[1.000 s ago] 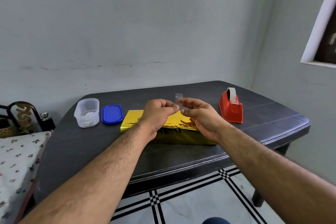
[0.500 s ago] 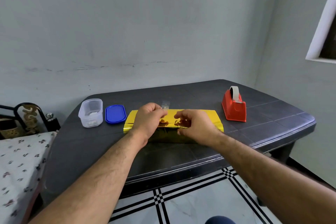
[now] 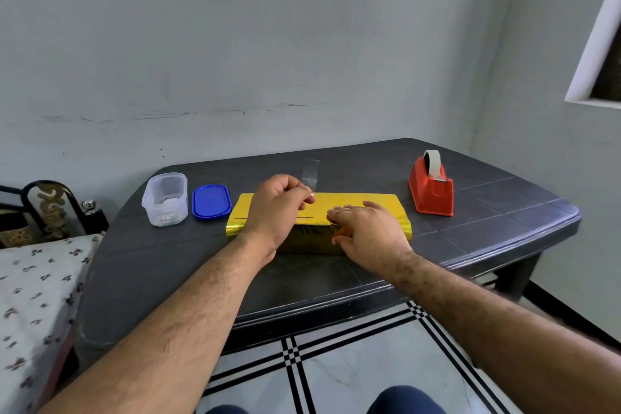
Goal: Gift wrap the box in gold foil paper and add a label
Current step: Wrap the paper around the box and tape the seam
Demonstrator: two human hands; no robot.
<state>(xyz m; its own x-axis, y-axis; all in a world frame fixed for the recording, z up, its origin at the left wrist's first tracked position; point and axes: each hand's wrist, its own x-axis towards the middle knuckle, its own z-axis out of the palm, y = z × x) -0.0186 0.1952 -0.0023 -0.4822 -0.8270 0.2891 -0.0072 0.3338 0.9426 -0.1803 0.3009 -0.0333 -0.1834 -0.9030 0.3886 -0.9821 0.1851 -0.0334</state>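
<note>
Right hand [image 3: 368,232] lies flat with straight fingers on the gold foil-wrapped box [image 3: 356,208], pressing it near the front edge of the dark table [image 3: 487,228]. Left hand [image 3: 277,208] pinches a clear tape strip [image 3: 309,174] sticking up over the box. Farther left sit a blue lid [image 3: 211,201] and clear container [image 3: 165,198]; far right, a red tape dispenser [image 3: 430,186].

The box [image 3: 356,208], wrapped in shiny gold foil paper, lay flat and lengthwise under both hands, its foil seam running along the top near edge. A clear tape strip [image 3: 309,174] stood upright, pinched at its lower end in the left hand [image 3: 276,205].
</note>
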